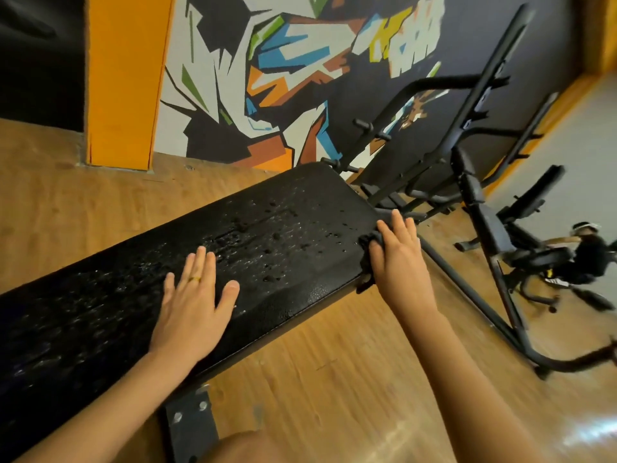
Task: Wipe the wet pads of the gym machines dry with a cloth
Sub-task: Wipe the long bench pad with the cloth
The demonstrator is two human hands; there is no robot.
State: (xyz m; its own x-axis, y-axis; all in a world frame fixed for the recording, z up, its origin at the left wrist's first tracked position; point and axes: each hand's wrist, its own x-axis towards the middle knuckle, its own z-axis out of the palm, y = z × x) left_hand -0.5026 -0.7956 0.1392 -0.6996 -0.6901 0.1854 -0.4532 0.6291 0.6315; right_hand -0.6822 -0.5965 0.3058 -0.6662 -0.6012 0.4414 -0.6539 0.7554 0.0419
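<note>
A long black bench pad [280, 228] runs from the lower left to the middle of the head view, beaded with water drops. My left hand [197, 305] lies flat on the pad's near edge, fingers spread, a ring on one finger. My right hand [397, 259] presses a dark cloth [367, 242] against the pad's right end with straight fingers. Most of the cloth is hidden under the hand.
The bench's metal bracket [190, 426] with bolts stands below the pad on the wooden floor [334, 379]. A black machine frame [467, 155] with pegs rises on the right before a painted wall [283, 61]. A person [587, 255] crouches far right. An orange pillar [123, 78] stands at the left.
</note>
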